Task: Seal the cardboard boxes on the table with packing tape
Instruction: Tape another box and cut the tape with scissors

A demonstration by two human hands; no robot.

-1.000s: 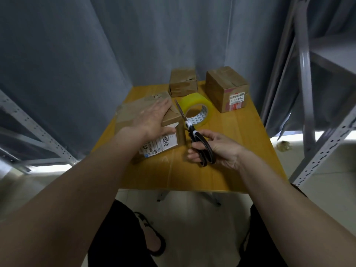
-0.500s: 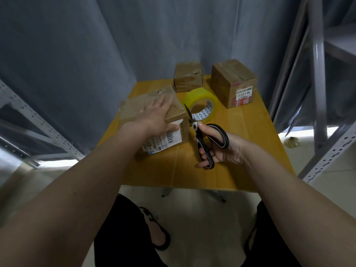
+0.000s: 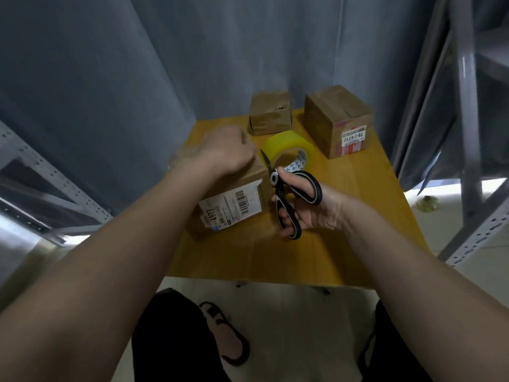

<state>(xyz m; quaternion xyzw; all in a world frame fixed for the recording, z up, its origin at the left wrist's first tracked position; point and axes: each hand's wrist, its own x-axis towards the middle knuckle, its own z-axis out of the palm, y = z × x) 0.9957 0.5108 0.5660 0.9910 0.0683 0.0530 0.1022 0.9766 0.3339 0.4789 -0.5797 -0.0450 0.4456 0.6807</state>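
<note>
Cardboard, brown and creased, makes up the nearest small box [image 3: 234, 199], which sits at the centre of the frame on the yellow-orange wooden table [image 3: 358, 238], its white barcode label facing the camera. In the head view, the only one, the left hand [image 3: 223, 153] lies on top of this box; it is blurred, so I cannot tell whether its fingers are flat or curled. The right hand [image 3: 311, 208], just right of the box, has its fingers curled through the loops of black-handled scissors with grey trim [image 3: 286, 197], blades pressed together and pointing up-frame beside the box's right top corner.

The roll of yellowish clear packing tape [image 3: 286, 147] lies on the table just behind the scissors' tip, touching or nearly touching the near box. Two more brown cardboard boxes stand further up the frame: a small one with a torn top [image 3: 270, 114] at upper centre, and a taller one with a red and white label [image 3: 338, 122] to its right. Both are well apart from the hands.

The boxes look light and fairly stiff, likely to slide on the smooth wood unless pressed down from above. Tape is thin and clings to itself; the roll is best taken by its outer rim with the free end pinched.
</note>
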